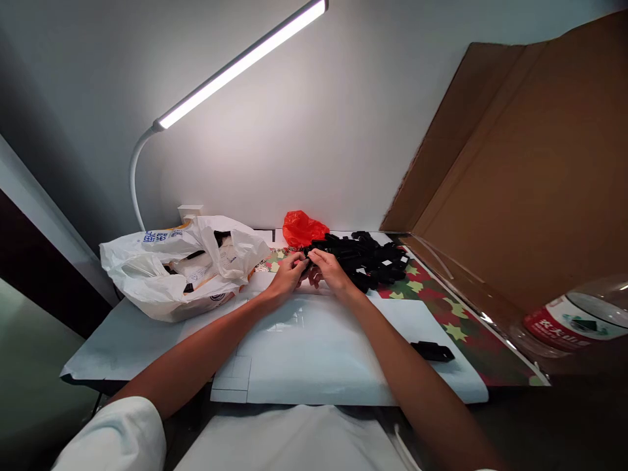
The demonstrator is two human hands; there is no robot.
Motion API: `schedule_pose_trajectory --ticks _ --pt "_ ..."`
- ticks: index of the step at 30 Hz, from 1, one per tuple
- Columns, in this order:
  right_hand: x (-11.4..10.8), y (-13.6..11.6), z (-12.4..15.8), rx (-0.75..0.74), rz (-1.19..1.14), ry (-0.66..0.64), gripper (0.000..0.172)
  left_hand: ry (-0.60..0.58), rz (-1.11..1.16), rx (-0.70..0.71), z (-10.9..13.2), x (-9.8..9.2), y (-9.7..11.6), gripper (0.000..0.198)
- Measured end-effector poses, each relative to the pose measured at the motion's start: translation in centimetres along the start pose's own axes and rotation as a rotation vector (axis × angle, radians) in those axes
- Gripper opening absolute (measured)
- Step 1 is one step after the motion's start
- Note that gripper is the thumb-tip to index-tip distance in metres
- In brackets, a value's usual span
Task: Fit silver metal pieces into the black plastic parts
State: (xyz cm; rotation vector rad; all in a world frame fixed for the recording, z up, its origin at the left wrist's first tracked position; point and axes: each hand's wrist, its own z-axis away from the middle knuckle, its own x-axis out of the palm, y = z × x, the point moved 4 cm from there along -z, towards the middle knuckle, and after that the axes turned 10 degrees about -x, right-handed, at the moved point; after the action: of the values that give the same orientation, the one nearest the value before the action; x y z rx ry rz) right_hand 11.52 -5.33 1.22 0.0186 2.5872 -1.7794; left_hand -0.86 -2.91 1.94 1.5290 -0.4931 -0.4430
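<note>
Both hands meet over the far part of the white sheet (314,366). My left hand (288,277) is closed, thumb and fingers pinching a small black piece (307,264). From the other side my right hand (330,269) grips the same piece, its fingertips close to the left ones. Fingers cover most of the piece, so its exact kind cannot be made out. Just behind and right of my hands lies a heap of black parts (367,258), some with small white labels. A single black plastic part (432,351) rests on the sheet beside my right forearm.
A white plastic bag (147,288) with packed items stands at left, under a lit desk lamp (240,69). Behind my hands sits a red plastic bag (303,229). Cardboard (530,157) rises on the right, near a large labelled bottle (579,320). A camouflage-patterned cover (441,314) shows beneath the sheet.
</note>
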Motion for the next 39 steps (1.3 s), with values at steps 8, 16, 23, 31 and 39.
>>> schedule_pose_trajectory --ticks 8,16,23,31,39 --pt "0.2 -0.5 0.1 -0.067 0.009 0.006 0.049 -0.028 0.015 0.086 0.3 0.2 0.5 0.033" --pt "0.2 -0.5 0.3 -0.132 0.051 0.003 0.054 -0.089 0.031 0.062 0.0 0.1 -0.2 0.026" --pt "-0.2 -0.5 -0.2 -0.167 0.033 0.026 0.057 -0.046 0.061 0.016 -0.2 0.0 -0.4 0.037" --pt "-0.5 0.2 -0.5 -0.203 0.040 0.003 0.059 -0.094 0.062 -0.020 0.2 0.4 0.1 0.035" --pt "-1.4 -0.7 -0.4 -0.295 0.291 0.060 0.061 -0.034 0.029 -0.025 0.1 0.2 0.1 0.035"
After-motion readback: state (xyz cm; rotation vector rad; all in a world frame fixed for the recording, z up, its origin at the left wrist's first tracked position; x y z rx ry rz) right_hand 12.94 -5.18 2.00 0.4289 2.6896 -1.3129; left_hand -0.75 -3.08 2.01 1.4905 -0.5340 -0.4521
